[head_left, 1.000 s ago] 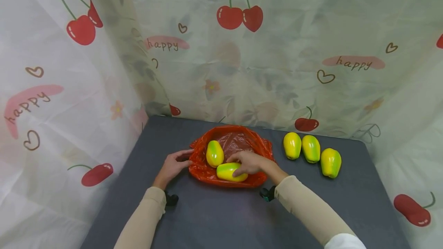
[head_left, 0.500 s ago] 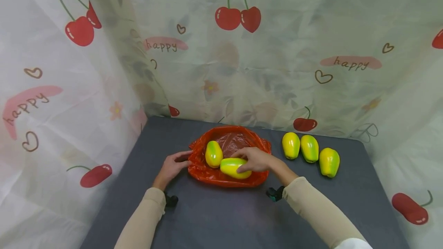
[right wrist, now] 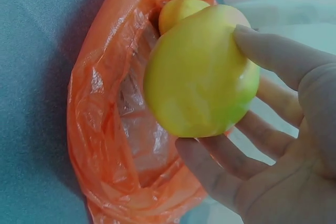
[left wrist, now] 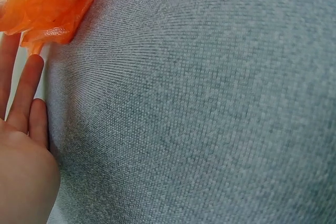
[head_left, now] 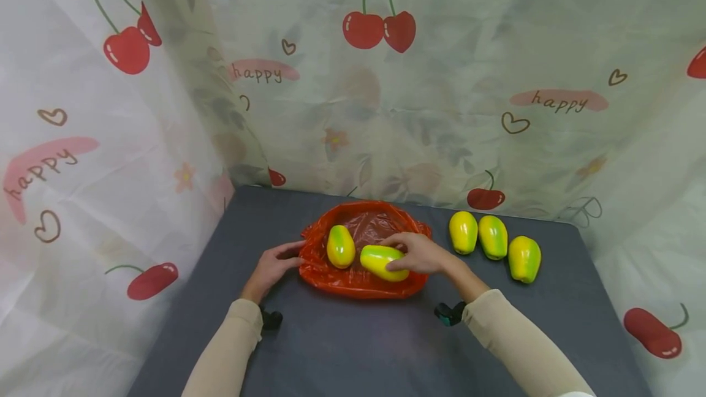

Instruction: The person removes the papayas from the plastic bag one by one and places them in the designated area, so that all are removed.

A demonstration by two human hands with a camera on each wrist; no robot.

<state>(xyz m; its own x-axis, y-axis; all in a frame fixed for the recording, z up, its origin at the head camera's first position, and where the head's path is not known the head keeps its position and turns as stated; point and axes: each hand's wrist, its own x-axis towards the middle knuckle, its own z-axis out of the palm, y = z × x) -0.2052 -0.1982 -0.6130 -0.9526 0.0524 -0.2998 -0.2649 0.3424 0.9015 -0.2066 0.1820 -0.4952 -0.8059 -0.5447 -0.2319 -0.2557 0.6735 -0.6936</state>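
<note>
In the head view, a red plastic bag lies with its mouth spread wide on the dark table. Inside it, on the left, rests one yellow-green papaya. My right hand grips a second papaya over the bag's right half. The right wrist view shows thumb and fingers round this papaya, with the bag below. My left hand touches the bag's left rim with extended fingers. In the left wrist view, its fingers look fairly straight near the bag's edge; the thumb is out of sight.
To the right of the bag, three more papayas sit near the back of the grey table. White cherry-print curtains hang behind the table and along both sides.
My right hand has lifted the gripped papaya slightly from the bag's bottom and carried it right and a little back. The left hand and the other papayas have stayed put.
</note>
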